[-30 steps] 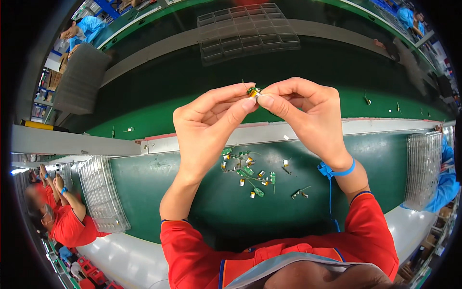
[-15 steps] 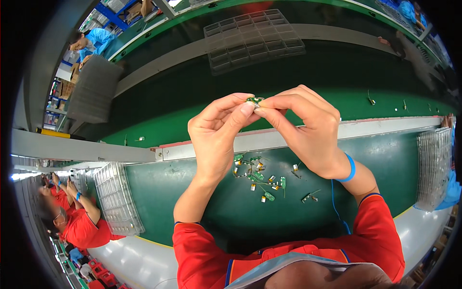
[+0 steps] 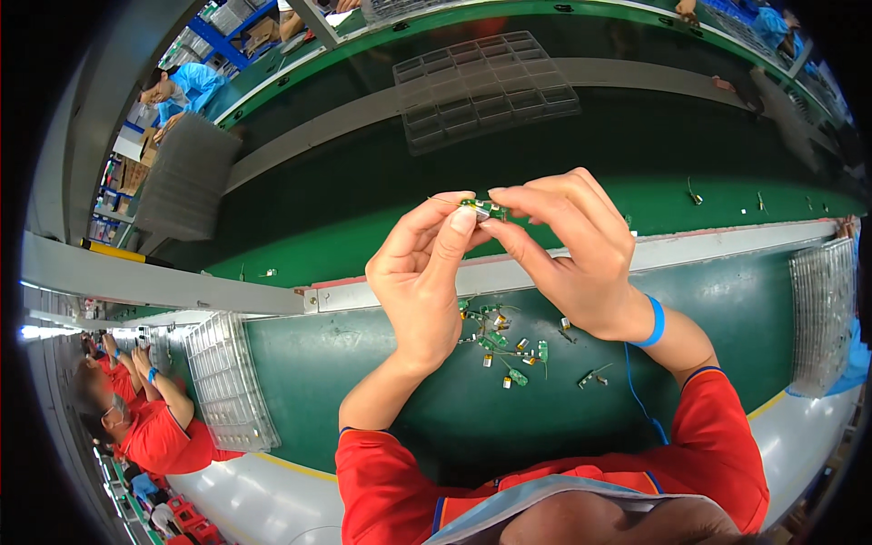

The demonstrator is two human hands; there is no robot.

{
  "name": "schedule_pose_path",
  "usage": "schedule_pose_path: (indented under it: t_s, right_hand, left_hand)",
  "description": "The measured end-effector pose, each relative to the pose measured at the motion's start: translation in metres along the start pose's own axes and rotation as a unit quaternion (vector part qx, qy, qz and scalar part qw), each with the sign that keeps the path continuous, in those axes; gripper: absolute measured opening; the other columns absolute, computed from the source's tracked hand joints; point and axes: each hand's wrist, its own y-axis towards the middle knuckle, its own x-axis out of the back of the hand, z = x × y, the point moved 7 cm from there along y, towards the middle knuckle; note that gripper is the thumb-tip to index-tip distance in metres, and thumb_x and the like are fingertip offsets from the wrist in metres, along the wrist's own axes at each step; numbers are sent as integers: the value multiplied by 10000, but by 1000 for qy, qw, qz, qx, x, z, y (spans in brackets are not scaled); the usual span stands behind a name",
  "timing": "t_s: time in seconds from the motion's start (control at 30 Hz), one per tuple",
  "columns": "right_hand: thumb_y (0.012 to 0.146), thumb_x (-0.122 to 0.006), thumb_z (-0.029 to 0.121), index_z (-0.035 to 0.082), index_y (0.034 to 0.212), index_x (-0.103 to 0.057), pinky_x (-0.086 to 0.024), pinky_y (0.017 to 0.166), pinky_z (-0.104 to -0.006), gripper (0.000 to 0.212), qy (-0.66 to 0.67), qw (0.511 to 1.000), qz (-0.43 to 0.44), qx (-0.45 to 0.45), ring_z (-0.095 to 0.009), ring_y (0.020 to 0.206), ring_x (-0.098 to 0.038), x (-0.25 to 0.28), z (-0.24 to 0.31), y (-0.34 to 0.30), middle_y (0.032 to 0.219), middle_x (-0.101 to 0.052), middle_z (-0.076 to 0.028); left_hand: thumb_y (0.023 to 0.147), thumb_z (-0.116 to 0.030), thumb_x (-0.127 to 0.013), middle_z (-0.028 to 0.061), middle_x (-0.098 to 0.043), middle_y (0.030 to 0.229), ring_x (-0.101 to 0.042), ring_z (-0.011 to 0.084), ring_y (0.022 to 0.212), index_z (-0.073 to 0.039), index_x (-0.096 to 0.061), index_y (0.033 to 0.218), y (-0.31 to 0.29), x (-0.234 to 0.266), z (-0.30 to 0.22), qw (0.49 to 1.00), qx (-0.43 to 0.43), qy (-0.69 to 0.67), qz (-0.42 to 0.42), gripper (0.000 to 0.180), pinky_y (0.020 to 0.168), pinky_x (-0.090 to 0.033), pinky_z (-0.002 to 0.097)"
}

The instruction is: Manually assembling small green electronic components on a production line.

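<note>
A board (image 3: 494,209) is held up, pinched between the thumb and forefinger of the left hand (image 3: 413,300). By the right hand (image 3: 581,245), thumb and forefinger are parted about the board's 3 o'clock end; whether it is touched by either cannot be told. Against the board's near side a silver part (image 3: 482,214), apparently a cell, is seen, and a thin wire is carried out toward 9 to 10 o'clock.

This piece is judged to be midway: board and silver part are already together, but whether they are joined is too small to tell, and the piece has not yet been set down.

At 6 o'clock, past the rail (image 3: 708,242), a loose cluster of boards (image 3: 518,376) and cells (image 3: 507,383) is left lying on the bench (image 3: 300,363), untouched by either hand. Which of these are finished cannot be made out.

Farther out, a few small pieces (image 3: 695,197) are seen at 3 o'clock on the far surface (image 3: 363,245). At 12 o'clock a clear tray (image 3: 486,86) is placed; its pockets are too faint to be read. More trays are stacked at 8 o'clock and between 3 and 4 o'clock.
</note>
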Motion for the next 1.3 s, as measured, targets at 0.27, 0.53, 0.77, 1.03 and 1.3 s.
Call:
schedule_pose_path:
  t_s: [0.27, 0.53, 0.77, 1.03, 1.3]
  right_hand:
    - [668, -764, -47, -18, 952, -659, -480, 562, -290, 304, -38, 992, -34, 118, -231, 691, -600, -1, 7, 0, 845, -644, -101]
    - [680, -753, -56, -22, 939, -647, -484, 565, -288, 282, -6, 993, -31, 110, -227, 695, -600, -3, 8, 3, 838, -642, -106]
    - [764, -705, -66, -25, 941, -653, -548, 644, -230, 189, 127, 984, 28, -118, -130, 740, -602, -10, -14, -7, 878, -624, -91]
    - [833, -693, 147, -11, 938, -652, -512, 642, -263, 194, 114, 934, 218, -259, -129, 743, -614, -53, -70, -14, 821, -647, -69]
    - [778, -583, 7, 11, 970, -665, -484, 834, -398, 209, -120, 913, 385, -59, -319, 934, -575, -95, -103, -72, 957, -650, -135]
  left_hand:
    - [894, -20, -618, 113, -654, 991, -653, 165, 862, 51, -625, 1049, -3, -1, -1, 1000, -4, -4, -20, 170, 794, -575, 304]
    - [884, -16, -634, 105, -660, 969, -654, 151, 832, 58, -646, 1044, -1, 0, -2, 999, -4, 11, -32, 177, 782, -569, 282]
    - [877, -8, -638, 100, -672, 918, -659, 140, 812, 60, -657, 1035, -4, 1, 5, 999, -4, 29, -42, 173, 745, -561, 268]
    - [717, -48, -677, 160, -688, 748, -697, 218, 696, 61, -641, 1006, 67, 48, 19, 858, -29, 502, 106, 311, 654, -541, 310]
    - [669, -56, -684, 147, -677, 778, -665, 316, 772, -42, -684, 864, 65, 66, 80, 683, 27, 683, 258, 196, 701, -521, 389]
